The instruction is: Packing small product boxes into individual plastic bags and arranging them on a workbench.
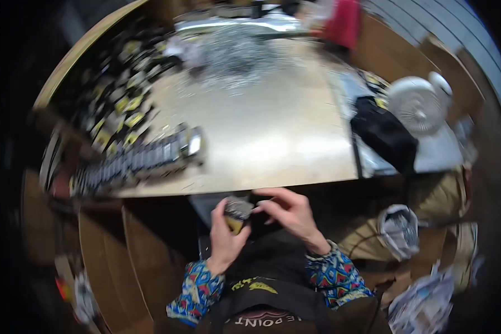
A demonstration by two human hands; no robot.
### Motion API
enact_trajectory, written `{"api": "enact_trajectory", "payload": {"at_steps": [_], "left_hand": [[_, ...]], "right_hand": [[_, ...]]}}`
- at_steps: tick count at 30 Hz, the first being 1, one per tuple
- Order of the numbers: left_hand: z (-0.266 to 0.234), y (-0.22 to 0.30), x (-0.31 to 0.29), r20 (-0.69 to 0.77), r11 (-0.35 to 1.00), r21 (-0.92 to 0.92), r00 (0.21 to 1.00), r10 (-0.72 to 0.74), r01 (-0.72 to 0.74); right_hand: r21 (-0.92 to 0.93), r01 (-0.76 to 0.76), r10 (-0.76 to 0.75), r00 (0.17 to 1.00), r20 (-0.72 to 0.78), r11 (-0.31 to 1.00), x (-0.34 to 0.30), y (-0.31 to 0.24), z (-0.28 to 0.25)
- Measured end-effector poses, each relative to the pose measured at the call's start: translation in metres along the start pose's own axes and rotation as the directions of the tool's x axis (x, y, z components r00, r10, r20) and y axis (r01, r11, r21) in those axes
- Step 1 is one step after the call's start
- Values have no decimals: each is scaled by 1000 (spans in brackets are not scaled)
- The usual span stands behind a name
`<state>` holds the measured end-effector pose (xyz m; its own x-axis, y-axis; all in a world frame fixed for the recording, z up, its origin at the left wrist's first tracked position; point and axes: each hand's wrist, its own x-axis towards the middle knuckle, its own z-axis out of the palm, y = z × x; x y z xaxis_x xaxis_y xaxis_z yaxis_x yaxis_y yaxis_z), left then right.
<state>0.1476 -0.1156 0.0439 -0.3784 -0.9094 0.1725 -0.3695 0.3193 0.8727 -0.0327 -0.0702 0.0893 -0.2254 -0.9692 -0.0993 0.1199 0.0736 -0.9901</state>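
My left hand (pixel 226 240) is closed round a small block-shaped piece (pixel 238 211) with a grey-black top and a yellow side, just below the table's front edge. Beside it, my right hand (pixel 293 216) has its thumb and fingers drawn together, the tips close to the piece's right side. Anything small between those tips is too blurred to make out. To the left on the table stands a long row of similar dark, shiny pieces (pixel 142 162), lined up side by side. Behind that row lies a loose heap of black, yellow and silver pieces (pixel 125 106).
A pile of small silvery metal parts (pixel 239 55) lies at the back of the wooden table (pixel 250 122). On the right are a black cloth bag (pixel 384 133) and a white fan (pixel 417 106). Cardboard boxes (pixel 108 261) stand below left; a white bag (pixel 399 231) hangs below right.
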Motion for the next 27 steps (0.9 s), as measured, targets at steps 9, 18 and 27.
{"api": "enact_trajectory", "payload": {"at_steps": [9, 18, 27], "left_hand": [[-16, -7, -13, 36, 998, 4, 998, 59, -59], [-17, -2, -2, 4, 984, 134, 993, 120, -120], [-35, 56, 117, 160, 672, 560, 858, 487, -486]], "right_hand": [[-474, 475, -414, 880, 233, 742, 7, 7, 21], [-344, 228, -225, 973, 48, 911, 12, 1, 29], [35, 79, -72, 982, -177, 996, 43, 9, -6]]}}
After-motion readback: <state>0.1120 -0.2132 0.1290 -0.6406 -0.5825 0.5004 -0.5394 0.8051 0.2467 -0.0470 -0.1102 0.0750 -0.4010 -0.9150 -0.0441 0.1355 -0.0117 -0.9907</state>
